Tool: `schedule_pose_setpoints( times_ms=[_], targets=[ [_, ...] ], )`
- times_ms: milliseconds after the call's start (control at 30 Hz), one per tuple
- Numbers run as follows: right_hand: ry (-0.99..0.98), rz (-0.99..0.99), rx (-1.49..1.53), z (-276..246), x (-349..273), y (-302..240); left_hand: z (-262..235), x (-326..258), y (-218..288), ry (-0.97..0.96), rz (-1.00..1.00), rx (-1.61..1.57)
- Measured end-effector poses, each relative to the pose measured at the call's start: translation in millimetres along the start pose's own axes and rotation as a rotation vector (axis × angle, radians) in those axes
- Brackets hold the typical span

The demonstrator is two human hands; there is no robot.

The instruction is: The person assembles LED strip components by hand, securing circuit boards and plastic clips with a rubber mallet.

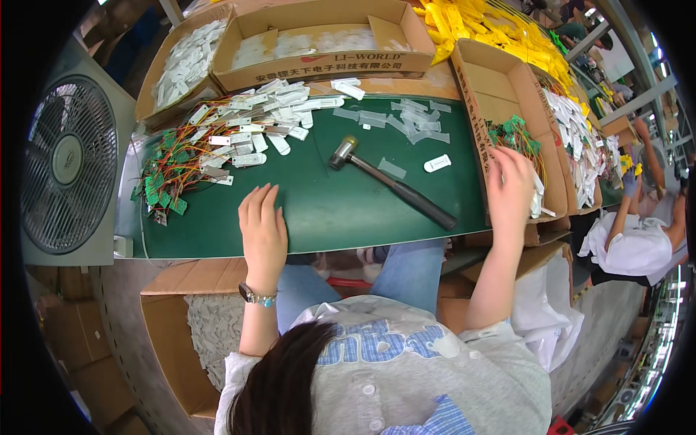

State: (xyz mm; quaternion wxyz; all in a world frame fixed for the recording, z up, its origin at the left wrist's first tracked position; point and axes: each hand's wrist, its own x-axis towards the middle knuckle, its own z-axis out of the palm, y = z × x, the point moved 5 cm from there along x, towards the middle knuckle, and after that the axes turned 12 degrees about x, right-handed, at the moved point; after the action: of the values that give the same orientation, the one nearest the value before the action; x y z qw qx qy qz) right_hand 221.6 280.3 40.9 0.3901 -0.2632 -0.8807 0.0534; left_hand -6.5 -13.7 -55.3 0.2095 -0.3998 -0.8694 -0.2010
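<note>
My left hand [263, 233] lies at the near edge of the green tabletop [319, 210], fingers stretched out and holding nothing. Over the left wall of the right-hand carton [500, 76] is my right hand [512, 190], fingers loosely bent and apart, with nothing visible in them. Close beside it in that carton are green circuit boards with wires [513, 133] and white parts. A hammer [395, 185] with a dark handle rests diagonally between my hands. One white plastic casing [437, 164] lies just left of my right hand.
White casings [254, 119] with wires and green boards [156, 185] are heaped at the left. Clear plastic strips [417, 119] lie at the far side. Cartons [326, 65] line the back, near yellow pieces [471, 25]. A fan [69, 163] stands left; a co-worker [631, 239] sits right.
</note>
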Motion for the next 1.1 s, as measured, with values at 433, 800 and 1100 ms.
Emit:
schedule_pose_setpoints(
  times_ms=[433,800,1100],
  targets=[
    [-0.350,-0.167,0.354,215.7,97.9,-62.5,-3.8,-0.6,0.7,-0.019,-0.044,0.002],
    [-0.276,-0.192,0.386,204.1,87.7,-93.3,-2.2,-2.7,-2.5,-0.028,-0.081,-0.076],
    [-0.734,0.468,1.179,135.6,-54.1,-102.8,-5.0,17.0,-19.8,0.009,-0.066,-0.146]
  ],
)
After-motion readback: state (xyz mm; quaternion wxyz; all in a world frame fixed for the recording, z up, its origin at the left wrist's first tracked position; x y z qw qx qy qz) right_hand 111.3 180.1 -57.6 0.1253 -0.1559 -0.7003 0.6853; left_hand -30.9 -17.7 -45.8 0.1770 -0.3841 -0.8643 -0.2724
